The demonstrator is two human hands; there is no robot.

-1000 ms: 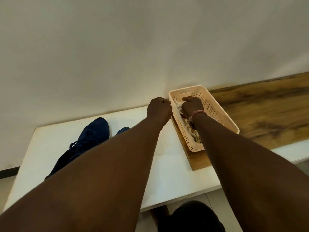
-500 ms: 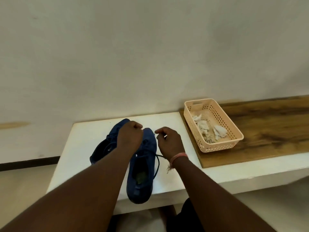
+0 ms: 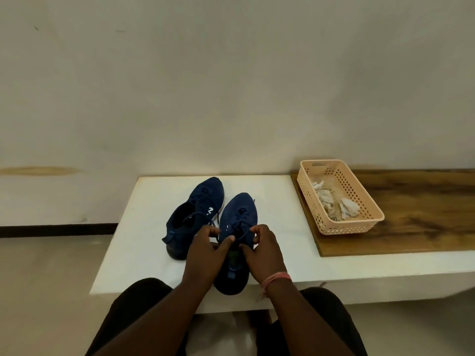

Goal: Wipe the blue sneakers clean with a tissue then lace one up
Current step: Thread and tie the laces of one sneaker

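- Both hands over nearer shoe: left hand point(image 3: 205, 249) and right hand point(image 3: 262, 249) each pinch its dark blue lace point(image 3: 237, 227).
- Two navy blue knit sneakers point(image 3: 240, 214) side by side on white rectangular tabletop point(image 3: 282, 242); farther sneaker point(image 3: 198, 209) untouched.
- One peach perforated plastic basket point(image 3: 370, 204) on wooden board point(image 3: 416, 214), right; crumpled white tissues point(image 3: 348, 210) inside.
- Hands hide near sneaker's opening.

head cam | faces forward-down | near white table point(image 3: 144, 227)

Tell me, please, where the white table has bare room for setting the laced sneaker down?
Bare patches: between the right sneaker and the wooden board, and left of the left sneaker. Crowded: the middle, where both hands work the laces.
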